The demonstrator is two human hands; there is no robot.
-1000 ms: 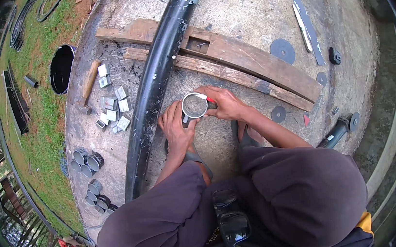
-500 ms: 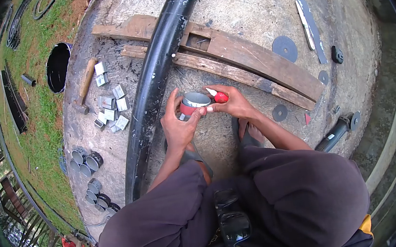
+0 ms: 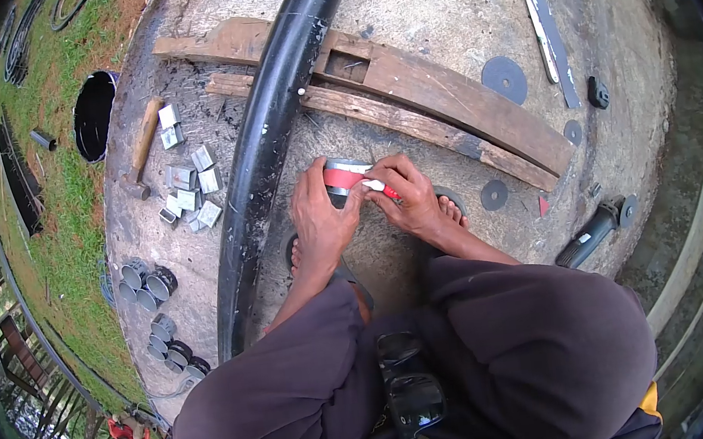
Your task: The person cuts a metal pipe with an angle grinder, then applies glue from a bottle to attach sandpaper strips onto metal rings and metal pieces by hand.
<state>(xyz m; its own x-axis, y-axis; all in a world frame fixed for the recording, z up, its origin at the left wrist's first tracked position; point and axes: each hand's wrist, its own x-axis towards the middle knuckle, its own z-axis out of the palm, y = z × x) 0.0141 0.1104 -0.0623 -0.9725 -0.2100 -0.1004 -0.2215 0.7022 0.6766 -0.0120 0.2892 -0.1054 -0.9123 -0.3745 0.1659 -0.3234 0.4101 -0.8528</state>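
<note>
Above the ground between my feet, a short grey pipe ring (image 3: 343,179) with a red band around it is tilted on its side. My left hand (image 3: 319,214) is closed around the ring's left and near side. In my right hand (image 3: 411,198) is a small red bottle with a white pointed tip (image 3: 384,188), pinched between the fingers. Its white tip lies close to the ring's red band; whether they touch I cannot tell. The right fingers also rest at the ring's right edge and hide part of it.
A long black pipe (image 3: 261,152) crosses wooden planks (image 3: 433,97). To the left lie a hammer (image 3: 144,148), several metal pieces (image 3: 182,178) and several grey pipe rings (image 3: 146,284). On the right are a cutting disc (image 3: 504,81), a knife (image 3: 541,37), a tape measure (image 3: 598,92) and a grinder (image 3: 592,235).
The ring has turned from opening upward to lying on its side, showing its red band. My right hand has rotated, bringing the bottle's white tip round toward the band.
</note>
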